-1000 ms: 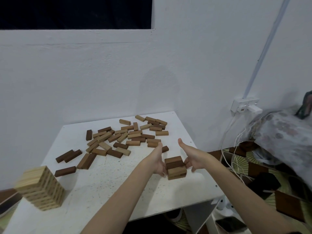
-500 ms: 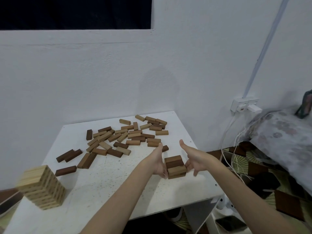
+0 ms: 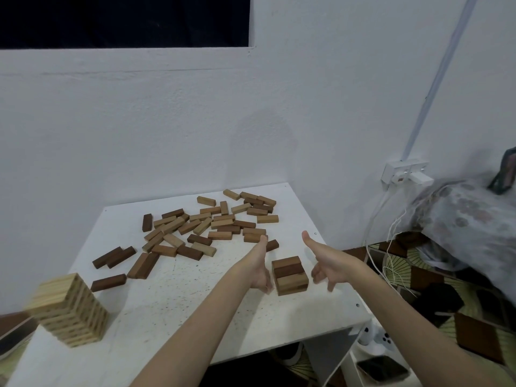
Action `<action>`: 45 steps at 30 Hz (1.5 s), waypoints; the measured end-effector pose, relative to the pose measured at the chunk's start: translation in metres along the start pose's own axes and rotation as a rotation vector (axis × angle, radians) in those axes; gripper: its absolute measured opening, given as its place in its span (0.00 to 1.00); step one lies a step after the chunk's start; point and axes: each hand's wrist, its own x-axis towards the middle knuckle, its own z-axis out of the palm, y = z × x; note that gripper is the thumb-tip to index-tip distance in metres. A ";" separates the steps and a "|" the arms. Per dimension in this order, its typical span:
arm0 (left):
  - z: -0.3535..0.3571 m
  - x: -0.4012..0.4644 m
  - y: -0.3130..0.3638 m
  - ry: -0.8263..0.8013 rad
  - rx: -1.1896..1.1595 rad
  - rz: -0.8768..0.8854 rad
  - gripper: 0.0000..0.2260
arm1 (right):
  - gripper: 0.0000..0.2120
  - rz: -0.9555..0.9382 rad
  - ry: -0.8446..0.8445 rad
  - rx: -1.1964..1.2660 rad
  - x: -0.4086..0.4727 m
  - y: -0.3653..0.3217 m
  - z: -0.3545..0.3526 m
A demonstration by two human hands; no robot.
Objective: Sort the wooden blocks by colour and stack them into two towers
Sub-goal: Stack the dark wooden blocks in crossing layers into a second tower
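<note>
Both hands, left hand (image 3: 258, 270) and right hand (image 3: 331, 265), have drawn apart from the brown stack (image 3: 290, 275), fingers spread wide, holding nothing.

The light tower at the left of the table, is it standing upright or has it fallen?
Upright. The light tower stands on the table, layers stacked, no hand touching it.

Single view, head-mounted, wide-angle. It looks forward and down from above the near edge of a white table (image 3: 173, 297), facing the white wall (image 3: 167, 129) behind it. Both forearms enter from the bottom of the frame at close range. Edges show lens distortion. No second view, so nothing is shared.
</note>
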 end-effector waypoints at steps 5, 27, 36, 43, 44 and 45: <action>-0.020 0.017 -0.002 0.173 0.620 0.512 0.33 | 0.39 -0.232 0.169 -0.545 -0.002 -0.003 -0.016; 0.003 0.037 -0.020 0.226 1.381 0.536 0.49 | 0.58 -0.519 0.205 -1.192 0.035 0.012 0.003; 0.000 0.036 -0.022 0.212 1.362 0.532 0.52 | 0.59 -0.511 0.195 -1.167 0.037 0.016 0.002; -0.012 0.035 -0.022 0.186 1.125 0.573 0.57 | 0.62 -0.483 0.116 -0.835 0.033 0.023 -0.010; -0.017 0.030 -0.022 0.187 1.010 0.584 0.55 | 0.61 -0.485 0.101 -0.671 0.030 0.027 -0.015; -0.020 0.025 -0.023 0.199 0.880 0.598 0.51 | 0.58 -0.504 0.096 -0.495 0.027 0.032 -0.020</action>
